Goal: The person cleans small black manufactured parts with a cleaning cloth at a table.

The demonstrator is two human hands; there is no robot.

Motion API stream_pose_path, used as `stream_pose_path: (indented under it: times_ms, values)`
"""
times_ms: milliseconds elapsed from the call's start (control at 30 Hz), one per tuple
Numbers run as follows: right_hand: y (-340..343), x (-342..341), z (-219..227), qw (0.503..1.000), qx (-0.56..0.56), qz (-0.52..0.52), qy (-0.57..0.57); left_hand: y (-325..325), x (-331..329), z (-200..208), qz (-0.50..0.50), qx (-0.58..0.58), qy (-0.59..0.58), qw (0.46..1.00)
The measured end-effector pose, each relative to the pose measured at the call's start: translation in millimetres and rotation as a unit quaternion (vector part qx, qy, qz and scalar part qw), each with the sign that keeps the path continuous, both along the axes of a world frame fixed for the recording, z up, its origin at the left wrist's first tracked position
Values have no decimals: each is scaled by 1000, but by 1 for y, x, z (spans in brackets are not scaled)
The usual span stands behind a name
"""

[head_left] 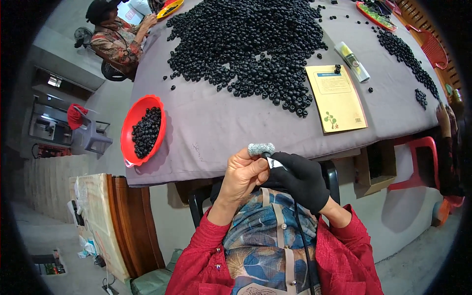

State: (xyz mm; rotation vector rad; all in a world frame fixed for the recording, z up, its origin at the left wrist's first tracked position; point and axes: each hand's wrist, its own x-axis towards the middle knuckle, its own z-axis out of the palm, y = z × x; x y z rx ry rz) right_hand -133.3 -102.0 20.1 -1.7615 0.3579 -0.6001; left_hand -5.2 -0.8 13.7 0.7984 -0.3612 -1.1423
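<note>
My left hand (242, 177) is bare except for a grey speckled finger sleeve (261, 149) over the index finger. Its thumb and fingers are pinched together just off the table's near edge. My right hand (304, 181), in a black glove, meets it fingertip to fingertip. What lies between the fingers is small and dark, too hidden to name. A white patch (276, 163) shows at the gloved fingers. Beyond my hands a big heap of small black ring-shaped parts (250, 44) covers much of the table. To the left, a red bowl (128, 129) holds more of these parts.
On the grey tablecloth (216, 137) lie a yellow booklet (339, 105) and a rolled white package (352, 62). More black parts (408, 61) are spread at the right. One person (115, 42) sits far left with a yellow tray (170, 8); another person's hand (444, 120) rests at the right edge.
</note>
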Motion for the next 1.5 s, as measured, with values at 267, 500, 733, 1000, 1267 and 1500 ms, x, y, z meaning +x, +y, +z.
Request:
stream_pose_path:
  times_ms: [267, 500, 733, 1000, 1267, 1500]
  values:
    - [-1, 1, -2, 999, -32, 2, -14, 0, -2, 1, 20, 33, -23, 999]
    - [-1, 0, -3, 1000, 25, 14, 9, 0, -2, -1, 21, 36, -28, 999]
    - [-1, 0, -4, 999, 41, 21, 22, 0, -1, -3, 19, 34, -32, 999]
    - [-2, 1, -7, 998, 62, 20, 10, -2, 0, 0, 20, 56, -60, 996]
    - [-2, 1, -4, 990, 138, 25, 20, -4, 0, 1, 22, 66, -81, 994]
    - [-3, 2, -2, 988, 152, 32, 19, -3, 1, -1, 20, 66, -120, 990]
